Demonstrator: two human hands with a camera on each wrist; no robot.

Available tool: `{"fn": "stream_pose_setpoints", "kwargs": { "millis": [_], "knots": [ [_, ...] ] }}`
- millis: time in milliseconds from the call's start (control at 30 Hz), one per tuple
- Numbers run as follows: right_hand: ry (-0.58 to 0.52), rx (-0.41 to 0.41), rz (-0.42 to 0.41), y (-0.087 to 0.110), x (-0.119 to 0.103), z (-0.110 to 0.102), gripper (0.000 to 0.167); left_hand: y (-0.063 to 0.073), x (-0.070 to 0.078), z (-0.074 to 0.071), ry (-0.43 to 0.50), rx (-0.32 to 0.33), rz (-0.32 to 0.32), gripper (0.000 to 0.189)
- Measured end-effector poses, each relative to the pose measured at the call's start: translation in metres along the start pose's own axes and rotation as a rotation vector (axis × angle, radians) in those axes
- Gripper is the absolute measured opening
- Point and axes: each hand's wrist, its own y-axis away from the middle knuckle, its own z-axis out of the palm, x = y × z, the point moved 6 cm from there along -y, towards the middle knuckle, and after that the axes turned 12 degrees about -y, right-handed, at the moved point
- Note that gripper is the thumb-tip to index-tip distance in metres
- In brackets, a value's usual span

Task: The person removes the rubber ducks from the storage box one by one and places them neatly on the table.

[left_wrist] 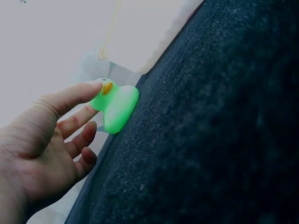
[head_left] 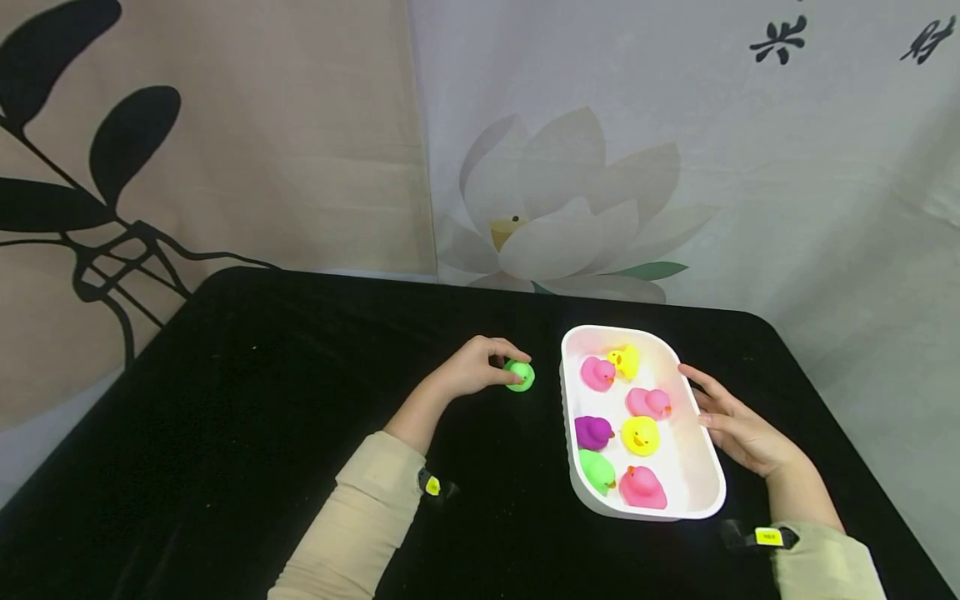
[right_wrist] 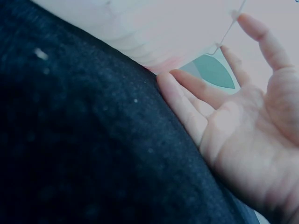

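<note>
My left hand (head_left: 480,367) pinches a small green rubber duck (head_left: 522,377) between thumb and fingers, left of the white tray. In the left wrist view the thumb of the left hand (left_wrist: 51,135) lies against the head of the green duck (left_wrist: 122,109), whose base is right at the black cloth. My right hand (head_left: 738,425) rests its fingertips against the right side of the white tray (head_left: 697,475). Seen from the right wrist, the fingers of the right hand (right_wrist: 243,126) are extended, with the thumb tip at the rim of the tray (right_wrist: 126,28).
In the tray sit several rubber ducks: a purple duck (head_left: 593,433), a green duck (head_left: 597,472), yellow ones such as the yellow duck (head_left: 640,436), and pink ones such as the pink duck (head_left: 642,487). A black cloth (head_left: 300,417) covers the table. Behind hangs a printed curtain (head_left: 315,125).
</note>
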Motion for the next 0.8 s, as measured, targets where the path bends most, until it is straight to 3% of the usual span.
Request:
{"fn": "stream_pose_setpoints", "kwargs": {
  "millis": [400, 800],
  "knots": [
    [-0.015, -0.032, -0.008, -0.002, 0.0, -0.001, 0.066, 0.0, 0.001, -0.002, -0.041, -0.002, -0.032, 0.034],
    [-0.008, -0.028, -0.001, -0.001, 0.0, -0.001, 0.066, 0.0, 0.041, -0.016, -0.057, 0.085, 0.072, 0.033]
  ]
}}
